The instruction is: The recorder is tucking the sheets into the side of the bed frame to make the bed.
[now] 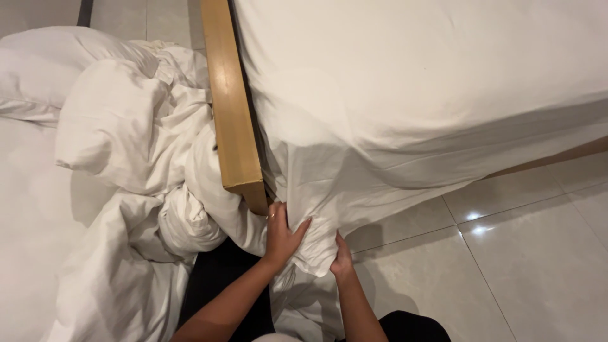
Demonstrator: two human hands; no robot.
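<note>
A white sheet (405,95) covers a mattress and hangs down over its near corner. My left hand (282,235) lies flat on the hanging sheet corner (316,215), fingers spread against the cloth, just below the end of a wooden bed frame rail (234,126). My right hand (342,258) is tucked under the bunched sheet corner and grips the fabric from below; its fingers are mostly hidden by the cloth.
A heap of crumpled white bedding (139,145) lies left of the rail, spilling onto the floor. Glossy pale floor tiles (506,253) spread to the right. A dark strip of floor (215,272) shows beside my left arm.
</note>
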